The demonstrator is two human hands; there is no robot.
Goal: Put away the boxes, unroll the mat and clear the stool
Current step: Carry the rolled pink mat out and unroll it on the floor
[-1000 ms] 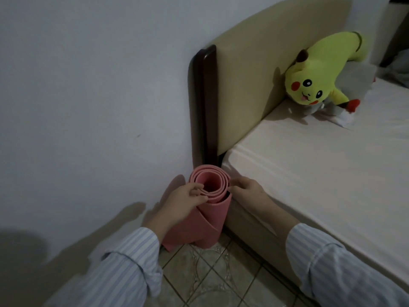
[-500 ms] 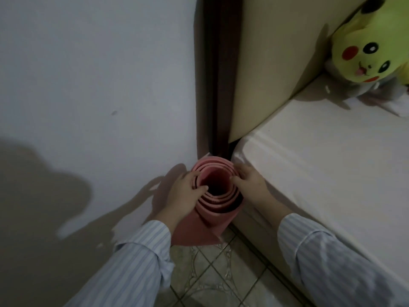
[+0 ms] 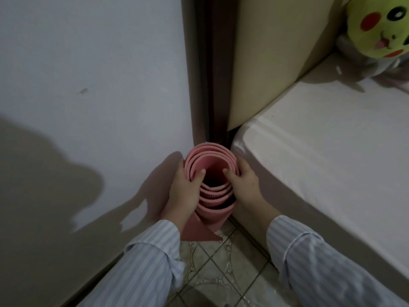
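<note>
A pink rolled mat (image 3: 212,202) stands upright on the tiled floor, wedged in the corner between the wall and the bed. I look down into its open top. My left hand (image 3: 186,191) grips the roll's left rim, thumb inside the layers and fingers round the outside. On the right rim, my right hand (image 3: 244,187) holds it the same way, thumb inside. A loose flap of the mat spreads out at its foot. No boxes or stool are in view.
The white wall (image 3: 88,107) is close on the left. The bed's mattress (image 3: 332,151) and padded headboard (image 3: 272,52) with its dark wooden post stand on the right. A yellow plush toy (image 3: 380,29) lies on the bed. Tiled floor (image 3: 221,273) shows between my sleeves.
My view has moved closer and more directly over the mat. Both hands have shifted from resting at the rim to gripping it, with thumbs inside the roll.
</note>
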